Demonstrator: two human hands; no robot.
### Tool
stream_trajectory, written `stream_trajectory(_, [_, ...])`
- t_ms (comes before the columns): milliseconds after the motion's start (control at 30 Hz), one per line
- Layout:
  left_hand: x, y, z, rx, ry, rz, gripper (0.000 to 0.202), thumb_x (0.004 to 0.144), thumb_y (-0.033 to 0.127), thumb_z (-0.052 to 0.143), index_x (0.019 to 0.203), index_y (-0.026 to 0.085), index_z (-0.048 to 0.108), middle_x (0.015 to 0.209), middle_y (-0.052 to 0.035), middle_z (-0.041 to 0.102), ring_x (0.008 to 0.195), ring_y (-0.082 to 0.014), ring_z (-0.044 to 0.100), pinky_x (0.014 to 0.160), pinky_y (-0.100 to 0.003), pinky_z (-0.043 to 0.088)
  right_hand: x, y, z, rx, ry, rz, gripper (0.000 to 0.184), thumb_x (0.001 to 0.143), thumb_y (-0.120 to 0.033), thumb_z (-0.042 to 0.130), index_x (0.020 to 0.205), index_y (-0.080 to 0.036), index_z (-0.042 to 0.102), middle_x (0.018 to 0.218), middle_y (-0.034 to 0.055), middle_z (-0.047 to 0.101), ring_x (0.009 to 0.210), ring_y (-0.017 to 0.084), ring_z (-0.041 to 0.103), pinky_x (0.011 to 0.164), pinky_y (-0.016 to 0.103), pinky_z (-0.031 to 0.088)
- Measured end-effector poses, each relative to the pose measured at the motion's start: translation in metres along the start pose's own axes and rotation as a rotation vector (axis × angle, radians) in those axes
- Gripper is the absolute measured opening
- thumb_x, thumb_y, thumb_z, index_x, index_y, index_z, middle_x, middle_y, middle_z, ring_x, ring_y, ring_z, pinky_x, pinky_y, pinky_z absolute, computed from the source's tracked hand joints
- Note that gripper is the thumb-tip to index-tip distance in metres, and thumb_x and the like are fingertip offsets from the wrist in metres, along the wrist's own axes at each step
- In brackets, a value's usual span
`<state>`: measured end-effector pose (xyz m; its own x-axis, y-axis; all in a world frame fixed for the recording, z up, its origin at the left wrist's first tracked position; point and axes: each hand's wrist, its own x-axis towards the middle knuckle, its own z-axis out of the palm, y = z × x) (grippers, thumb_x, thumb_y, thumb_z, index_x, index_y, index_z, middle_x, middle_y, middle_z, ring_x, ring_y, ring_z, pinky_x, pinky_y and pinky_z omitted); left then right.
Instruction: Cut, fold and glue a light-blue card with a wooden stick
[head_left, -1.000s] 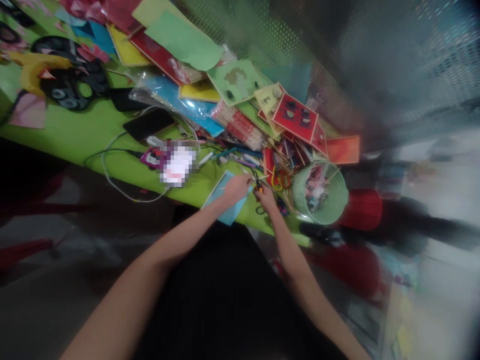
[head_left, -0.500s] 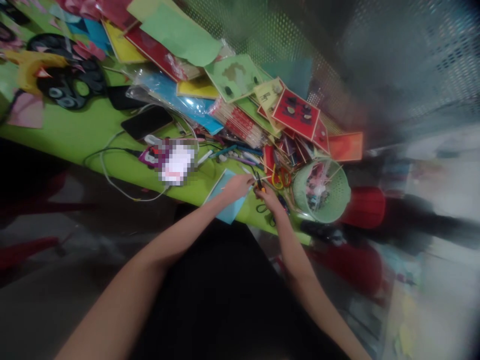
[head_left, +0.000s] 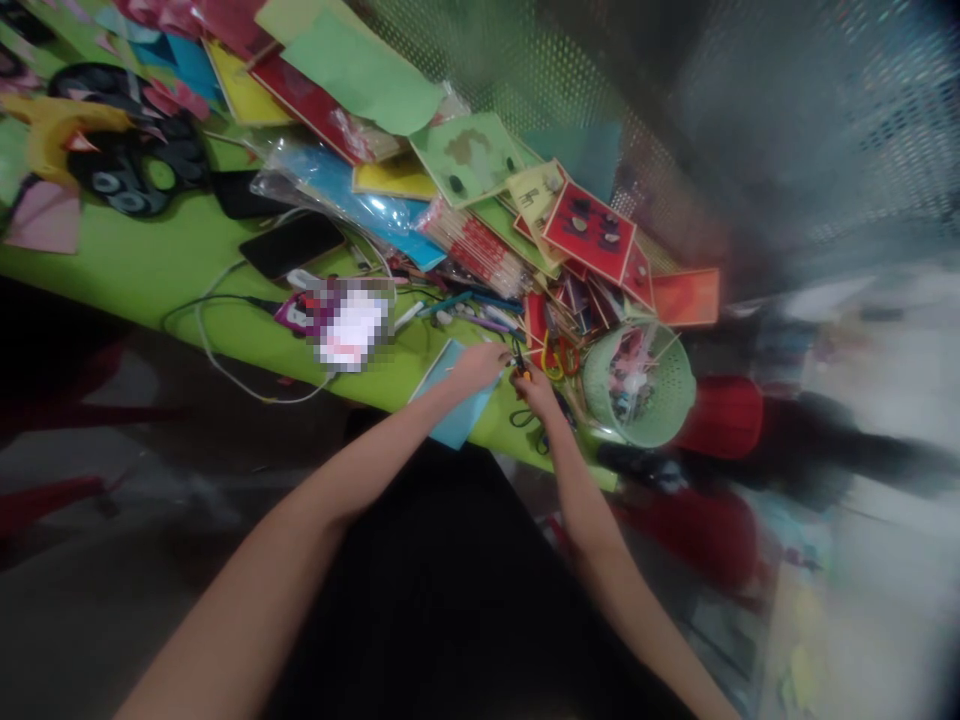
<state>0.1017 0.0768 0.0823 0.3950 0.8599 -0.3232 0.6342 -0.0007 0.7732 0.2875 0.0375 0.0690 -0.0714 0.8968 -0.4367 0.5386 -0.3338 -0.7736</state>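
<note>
Above a light blue sheet (head_left: 459, 424) on the green tabletop, my left hand (head_left: 480, 367) is closed in a pinch. A small pale thing shows at its fingertips, too small to name. My right hand (head_left: 536, 388) is closed round a small black-and-orange hand tool (head_left: 523, 372), like pliers or scissors, its dark jaws pointing away from me. The tool's tip is close to the left fingertips; whether they touch I cannot tell. Just beyond the right hand lie yellow-handled scissors (head_left: 553, 362) and orange-handled scissors (head_left: 571, 354). Dark loops (head_left: 523, 417) lie beside my right wrist.
A pale green basket (head_left: 679, 385) with small items stands at the right. Pens (head_left: 491, 324), packed wooden sticks (head_left: 484, 250) and decorated cards (head_left: 589, 232) crowd the back. Leftward are a black phone (head_left: 292, 246), a white cable (head_left: 225, 375) and a black-and-yellow mask-like object (head_left: 139, 180).
Both hands stay almost in place, with the tool still in my right hand. The tool and right fingers have turned slightly; the pale strip between the hands shows less clearly.
</note>
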Motion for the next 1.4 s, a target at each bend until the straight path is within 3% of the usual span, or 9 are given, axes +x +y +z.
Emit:
stream_trajectory(200, [0.005, -0.001, 0.003, -0.041, 0.01, 0.009, 0.03, 0.102, 0.027, 0.046, 0.096, 0.017, 0.074, 0.098, -0.0101, 0.077, 0.088, -0.0218, 0.069, 0.078, -0.029, 0.049, 0.009, 0.01, 0.002, -0.175, 0.187, 0.014, 0.022, 0.076, -0.042, 0.052, 0.087, -0.025, 0.057, 0.074, -0.0013, 0.061, 0.068, 0.018, 0.054, 0.063, 0.029, 0.046])
stream_trajectory(400, [-0.005, -0.018, -0.001, -0.075, 0.046, -0.035, 0.03, 0.103, 0.029, 0.045, 0.105, 0.018, 0.073, 0.103, -0.0088, 0.077, 0.091, -0.0213, 0.069, 0.078, -0.028, 0.05, 0.035, -0.007, -0.026, -0.549, 0.27, 0.083, 0.04, 0.087, -0.052, 0.059, 0.114, -0.022, 0.062, 0.105, 0.0098, 0.073, 0.095, 0.028, 0.067, 0.086, 0.038, 0.051])
stream_trajectory(600, [-0.016, -0.039, -0.002, -0.13, 0.139, -0.056, 0.034, 0.094, 0.015, 0.049, 0.117, 0.02, 0.074, 0.109, -0.0073, 0.075, 0.1, -0.0209, 0.068, 0.09, -0.029, 0.052, 0.088, -0.027, -0.036, -0.876, 0.476, 0.005, 0.056, 0.086, -0.056, 0.07, 0.125, -0.017, 0.058, 0.126, 0.0224, 0.067, 0.115, 0.035, 0.062, 0.1, 0.048, 0.045])
stream_trajectory(833, [-0.035, -0.048, -0.011, -0.051, 0.186, -0.106, 0.048, 0.094, 0.011, 0.044, 0.129, 0.023, 0.074, 0.117, -0.0111, 0.067, 0.1, -0.0224, 0.068, 0.09, -0.032, 0.054, 0.128, -0.023, -0.023, -0.876, 0.542, -0.09, 0.06, 0.087, -0.053, 0.071, 0.127, -0.01, 0.058, 0.129, 0.0306, 0.06, 0.123, 0.041, 0.053, 0.104, 0.06, 0.038])
stream_trajectory(933, [-0.04, -0.048, -0.014, -0.038, 0.208, -0.101, 0.05, 0.095, 0.012, 0.046, 0.136, 0.025, 0.07, 0.118, -0.0098, 0.069, 0.099, -0.0217, 0.068, 0.088, -0.03, 0.053, 0.118, -0.021, -0.023, -0.841, 0.559, -0.139, 0.057, 0.089, -0.05, 0.068, 0.131, -0.012, 0.058, 0.136, 0.0285, 0.057, 0.126, 0.04, 0.051, 0.107, 0.059, 0.037])
stream_trajectory(1033, [-0.042, -0.046, -0.016, -0.009, 0.201, -0.11, 0.054, 0.095, 0.012, 0.048, 0.145, 0.029, 0.062, 0.114, -0.007, 0.072, 0.099, -0.0218, 0.068, 0.083, -0.029, 0.052, 0.091, -0.025, -0.024, -0.791, 0.522, -0.245, 0.041, 0.096, -0.039, 0.059, 0.13, -0.018, 0.064, 0.141, 0.0216, 0.057, 0.131, 0.036, 0.049, 0.111, 0.052, 0.036])
stream_trajectory(1133, [-0.042, -0.042, -0.013, 0.049, 0.175, -0.105, 0.055, 0.096, 0.013, 0.048, 0.147, 0.031, 0.06, 0.113, -0.0055, 0.075, 0.102, -0.0224, 0.069, 0.084, -0.029, 0.052, 0.056, -0.031, -0.016, -0.664, 0.305, -0.373, 0.029, 0.101, -0.03, 0.052, 0.121, -0.022, 0.072, 0.123, 0.0136, 0.067, 0.122, 0.029, 0.056, 0.108, 0.043, 0.041])
stream_trajectory(1233, [-0.041, -0.039, -0.005, 0.099, 0.154, -0.061, 0.053, 0.098, 0.016, 0.049, 0.147, 0.032, 0.059, 0.114, -0.0056, 0.077, 0.103, -0.0234, 0.07, 0.087, -0.031, 0.052, 0.023, -0.033, 0.004, -0.568, 0.084, -0.45, 0.023, 0.101, -0.03, 0.056, 0.109, -0.024, 0.077, 0.109, 0.0094, 0.07, 0.11, 0.026, 0.061, 0.1, 0.039, 0.045])
stream_trajectory(1400, [-0.045, -0.043, 0.012, 0.098, 0.094, 0.015, 0.051, 0.099, 0.016, 0.052, 0.147, 0.029, 0.058, 0.116, -0.0069, 0.077, 0.105, -0.0227, 0.071, 0.093, -0.032, 0.051, -0.004, -0.024, 0.036, -0.592, 0.014, -0.425, 0.016, 0.098, -0.028, 0.063, 0.099, -0.023, 0.078, 0.098, 0.0084, 0.071, 0.099, 0.026, 0.061, 0.091, 0.039, 0.045])
